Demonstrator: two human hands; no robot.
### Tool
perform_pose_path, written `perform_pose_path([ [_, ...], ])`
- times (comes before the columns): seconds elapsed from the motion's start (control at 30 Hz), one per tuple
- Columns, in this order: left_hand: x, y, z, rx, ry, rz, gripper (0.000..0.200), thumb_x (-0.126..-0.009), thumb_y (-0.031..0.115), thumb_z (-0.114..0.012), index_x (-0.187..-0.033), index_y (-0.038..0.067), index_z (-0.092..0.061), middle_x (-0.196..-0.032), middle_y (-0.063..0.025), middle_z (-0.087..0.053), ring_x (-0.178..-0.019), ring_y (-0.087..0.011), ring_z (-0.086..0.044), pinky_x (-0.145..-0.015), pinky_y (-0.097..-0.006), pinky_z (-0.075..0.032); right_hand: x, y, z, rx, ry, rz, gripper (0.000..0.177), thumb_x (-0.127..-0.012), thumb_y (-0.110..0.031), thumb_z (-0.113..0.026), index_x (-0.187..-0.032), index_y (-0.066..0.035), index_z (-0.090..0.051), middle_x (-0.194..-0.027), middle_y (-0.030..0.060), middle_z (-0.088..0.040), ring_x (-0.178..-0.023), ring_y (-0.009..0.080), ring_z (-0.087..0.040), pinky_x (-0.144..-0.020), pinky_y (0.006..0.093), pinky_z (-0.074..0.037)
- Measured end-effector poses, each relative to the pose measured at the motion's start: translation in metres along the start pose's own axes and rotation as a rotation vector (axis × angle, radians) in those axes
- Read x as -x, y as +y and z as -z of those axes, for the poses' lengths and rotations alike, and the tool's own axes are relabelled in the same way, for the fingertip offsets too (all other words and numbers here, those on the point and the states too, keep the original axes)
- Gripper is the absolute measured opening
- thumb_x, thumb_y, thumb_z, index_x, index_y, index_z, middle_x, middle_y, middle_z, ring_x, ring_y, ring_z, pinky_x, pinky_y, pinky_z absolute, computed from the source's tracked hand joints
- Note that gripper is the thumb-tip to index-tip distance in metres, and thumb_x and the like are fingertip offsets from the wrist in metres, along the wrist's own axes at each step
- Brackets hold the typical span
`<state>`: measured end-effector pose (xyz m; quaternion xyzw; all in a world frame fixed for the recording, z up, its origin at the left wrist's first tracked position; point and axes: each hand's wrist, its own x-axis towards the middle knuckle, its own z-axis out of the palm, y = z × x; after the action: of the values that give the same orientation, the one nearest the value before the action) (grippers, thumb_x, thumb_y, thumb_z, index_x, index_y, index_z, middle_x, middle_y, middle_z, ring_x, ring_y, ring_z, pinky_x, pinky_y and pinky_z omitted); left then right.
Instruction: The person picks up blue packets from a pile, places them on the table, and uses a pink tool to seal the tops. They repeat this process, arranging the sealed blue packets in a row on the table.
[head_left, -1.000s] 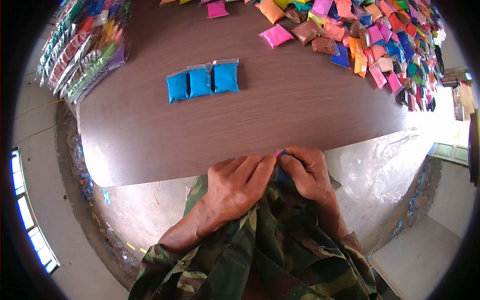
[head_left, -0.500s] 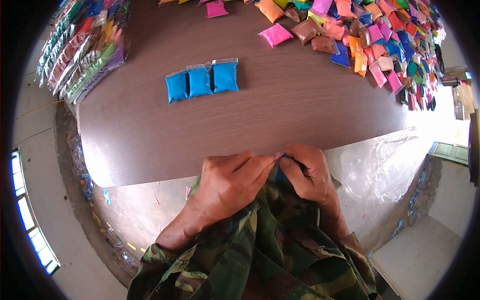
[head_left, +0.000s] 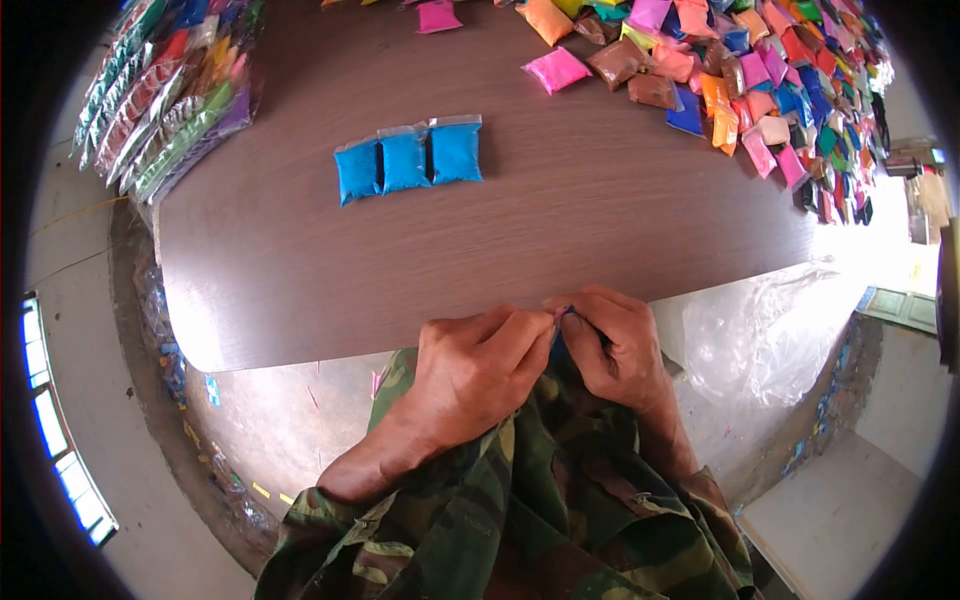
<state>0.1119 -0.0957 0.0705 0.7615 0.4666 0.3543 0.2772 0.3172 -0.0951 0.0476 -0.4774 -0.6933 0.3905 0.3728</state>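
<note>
At the near edge of the table, my left hand (head_left: 480, 365) and my right hand (head_left: 618, 350) meet, fingertips pinched together. Between them shows a sliver of a blue packet (head_left: 558, 346), mostly hidden by my right fingers. A tiny pinkish bit (head_left: 561, 312) is at my left fingertips, too small to make out. Farther up the table, three clear bags filled with blue lie side by side: a left bag (head_left: 358, 174), a middle bag (head_left: 405, 162) and a right bag (head_left: 456, 152). Neither hand touches them.
A large heap of small coloured packets (head_left: 770, 75) covers the table's far right. Long clear bags of coloured packets (head_left: 185, 110) are stacked at the far left. A sheet of clear plastic (head_left: 745, 335) hangs beyond the right edge. Scraps lie on the floor (head_left: 285, 420).
My left hand has shifted slightly to the right, closer to my right hand. Less of the blue between them shows. The bags on the table have kept their places.
</note>
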Motion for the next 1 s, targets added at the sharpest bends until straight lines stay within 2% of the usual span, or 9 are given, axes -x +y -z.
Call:
perform_pose_path([
  [0.23,0.006,0.0,-0.019,-0.199,0.081,-0.048,0.014,-0.09,0.005,-0.08,-0.094,0.008,-0.067,-0.073,-0.002,-0.063,-0.061,-0.0222,-0.07,-0.051,-0.0387,-0.052,-0.001,0.004,-0.015,0.093,0.114,0.039,0.016,-0.097,0.0,-0.07,-0.11,0.005,-0.077,-0.088,0.0204,-0.073,-0.074,0.0368,-0.072,-0.066,0.0439,-0.056],
  [0.37,0.007,0.0,-0.025,-0.194,0.1,-0.01,0.017,-0.089,0.0,-0.081,-0.098,0.007,-0.069,-0.073,-0.0075,-0.067,-0.058,-0.0278,-0.069,-0.052,-0.0403,-0.053,-0.002,0.001,-0.017,0.113,0.111,-0.002,0.017,-0.098,-0.001,-0.071,-0.113,0.005,-0.076,-0.091,0.0202,-0.074,-0.078,0.0393,-0.074,-0.069,0.0456,-0.058],
  [0.47,0.008,-0.001,-0.028,-0.201,0.116,0.004,0.016,-0.089,0.0,-0.081,-0.097,0.006,-0.069,-0.074,-0.0082,-0.069,-0.058,-0.0288,-0.069,-0.053,-0.0403,-0.053,-0.002,0.001,-0.019,0.112,0.133,-0.017,0.017,-0.098,-0.001,-0.071,-0.113,0.004,-0.076,-0.09,0.02,-0.074,-0.078,0.0392,-0.073,-0.068,0.0455,-0.057],
  [0.57,0.006,-0.009,-0.028,-0.219,0.147,0.015,0.014,-0.09,0.0,-0.082,-0.098,0.006,-0.071,-0.076,-0.0092,-0.071,-0.059,-0.0297,-0.07,-0.053,-0.0396,-0.053,-0.002,0.0,-0.019,0.167,0.14,0.051,0.017,-0.098,0.001,-0.069,-0.114,0.004,-0.076,-0.09,0.0202,-0.073,-0.077,0.039,-0.073,-0.068,0.046,-0.057],
  [0.67,-0.001,-0.012,-0.023,-0.205,0.192,0.03,0.014,-0.091,0.001,-0.082,-0.097,0.006,-0.071,-0.076,-0.0093,-0.071,-0.06,-0.0294,-0.071,-0.053,-0.0384,-0.053,0.003,-0.002,-0.022,0.194,0.229,0.031,0.018,-0.098,0.003,-0.068,-0.114,0.004,-0.076,-0.087,0.0195,-0.071,-0.074,0.0389,-0.071,-0.066,0.0431,-0.056],
  [0.73,-0.002,-0.014,-0.022,-0.172,0.238,0.035,0.014,-0.092,0.004,-0.081,-0.095,0.008,-0.068,-0.074,-0.0071,-0.069,-0.059,-0.0279,-0.07,-0.052,-0.0379,-0.052,0.005,0.003,-0.015,0.092,0.214,-0.057,0.018,-0.099,0.004,-0.066,-0.114,0.004,-0.075,-0.084,0.0181,-0.07,-0.07,0.0348,-0.068,-0.065,0.0396,-0.054],
  [0.87,0.0,-0.014,-0.02,0.01,0.185,0.136,0.013,-0.092,0.002,-0.082,-0.096,0.006,-0.071,-0.078,-0.0096,-0.074,-0.062,-0.0288,-0.073,-0.054,-0.0368,-0.054,0.005,0.0,-0.003,-0.047,0.188,-0.165,0.015,-0.102,0.002,-0.065,-0.113,0.005,-0.074,-0.08,0.0152,-0.065,-0.065,0.0242,-0.061,-0.063,0.0335,-0.049],
  [0.93,-0.002,-0.012,-0.018,0.074,0.168,0.127,0.012,-0.092,0.002,-0.082,-0.097,0.006,-0.073,-0.081,-0.011,-0.075,-0.063,-0.029,-0.074,-0.055,-0.0368,-0.055,0.007,0.005,-0.002,-0.076,0.192,-0.133,0.015,-0.103,0.001,-0.064,-0.114,0.005,-0.074,-0.08,0.0147,-0.065,-0.067,0.0201,-0.06,-0.064,0.0327,-0.048],
  [1.0,-0.006,-0.005,-0.013,0.149,0.139,0.183,0.008,-0.094,0.0,-0.082,-0.097,0.002,-0.075,-0.079,-0.0084,-0.075,-0.066,-0.0148,-0.07,-0.057,-0.03,-0.053,0.006,0.005,-0.002,-0.094,0.182,-0.117,0.015,-0.104,0.0,-0.063,-0.115,0.005,-0.073,-0.082,0.0145,-0.066,-0.068,0.0179,-0.059,-0.064,0.0323,-0.048],
])
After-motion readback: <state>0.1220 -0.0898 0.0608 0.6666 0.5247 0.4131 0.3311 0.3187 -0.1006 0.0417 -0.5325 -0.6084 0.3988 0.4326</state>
